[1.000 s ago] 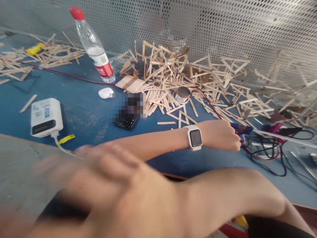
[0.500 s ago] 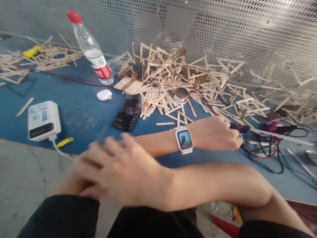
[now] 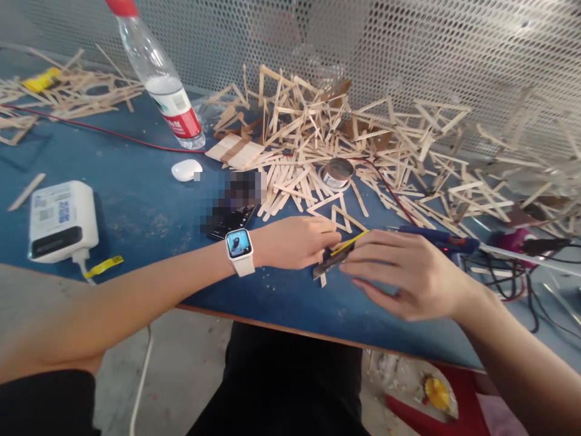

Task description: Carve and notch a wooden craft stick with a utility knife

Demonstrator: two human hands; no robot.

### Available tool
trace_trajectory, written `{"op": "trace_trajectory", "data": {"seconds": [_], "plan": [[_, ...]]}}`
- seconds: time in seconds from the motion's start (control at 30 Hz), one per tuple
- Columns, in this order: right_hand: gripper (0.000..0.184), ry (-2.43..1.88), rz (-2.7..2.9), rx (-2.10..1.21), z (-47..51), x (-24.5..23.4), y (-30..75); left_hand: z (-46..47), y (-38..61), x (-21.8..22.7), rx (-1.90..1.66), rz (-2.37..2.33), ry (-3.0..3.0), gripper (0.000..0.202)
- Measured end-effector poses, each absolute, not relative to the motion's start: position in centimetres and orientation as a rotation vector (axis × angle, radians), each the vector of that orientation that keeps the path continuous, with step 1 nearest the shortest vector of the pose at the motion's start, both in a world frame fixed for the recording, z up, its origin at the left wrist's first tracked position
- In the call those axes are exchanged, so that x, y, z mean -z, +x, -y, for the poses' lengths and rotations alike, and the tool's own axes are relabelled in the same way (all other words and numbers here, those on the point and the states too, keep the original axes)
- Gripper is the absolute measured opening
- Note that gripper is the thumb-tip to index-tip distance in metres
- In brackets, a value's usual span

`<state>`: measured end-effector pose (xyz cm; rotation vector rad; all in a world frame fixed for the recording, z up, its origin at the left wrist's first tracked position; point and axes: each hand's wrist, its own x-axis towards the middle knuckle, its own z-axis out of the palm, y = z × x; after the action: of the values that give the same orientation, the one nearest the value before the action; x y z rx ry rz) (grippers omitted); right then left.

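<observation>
Our right hand (image 3: 403, 272) pinches a yellow-and-dark cutter (image 3: 338, 257) over the table (image 3: 285, 300), beside our left hand (image 3: 295, 242), whose grip we cannot tell; the cutter looks light and stiff, best held by its yellow part

Perforated metal panel (image 3: 218, 54) standing along rear of worktop, bright light on its upper right, blue work surface (image 3: 127, 194) with brownish front edge (image 3: 290, 332), worn grey floor (image 3: 195, 363) below, scattered debris visible.

We see glare whitening the mesh wall (image 3: 512, 36) at upper right, light on the right hand (image 3: 408, 272), shadow beside the white box (image 3: 63, 212), mosaic blocks over the phone (image 3: 233, 206).
</observation>
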<state>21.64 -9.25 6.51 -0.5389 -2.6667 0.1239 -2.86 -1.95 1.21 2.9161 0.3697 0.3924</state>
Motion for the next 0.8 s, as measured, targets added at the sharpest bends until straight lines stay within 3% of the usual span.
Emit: {"op": "trace_trajectory", "data": {"seconds": [0.17,0.33,0.57,0.67,0.8], "plan": [[0.022,-0.53,2.783,-0.139,6.3,-2.1,23.0,1.9,-3.4,0.4,-0.402,-0.266,2.798,0.016],[0.024,-0.558,2.729,-0.135,7.0,-0.7,23.0,2.1,-3.4,1.2,-0.457,-0.236,2.76,0.021],[0.03,-0.652,2.709,-0.26,7.5,-0.9,23.6,3.5,-3.9,-2.1,-0.717,-0.364,2.119,0.029],[0.032,-0.647,2.707,-0.237,7.9,-1.0,23.6,4.4,-4.4,-4.7,-0.557,-0.268,2.28,0.047],[0.035,-0.666,2.713,-0.15,8.5,-1.2,23.4,5.6,-4.8,-7.2,-0.261,0.007,2.806,0.048]]}}
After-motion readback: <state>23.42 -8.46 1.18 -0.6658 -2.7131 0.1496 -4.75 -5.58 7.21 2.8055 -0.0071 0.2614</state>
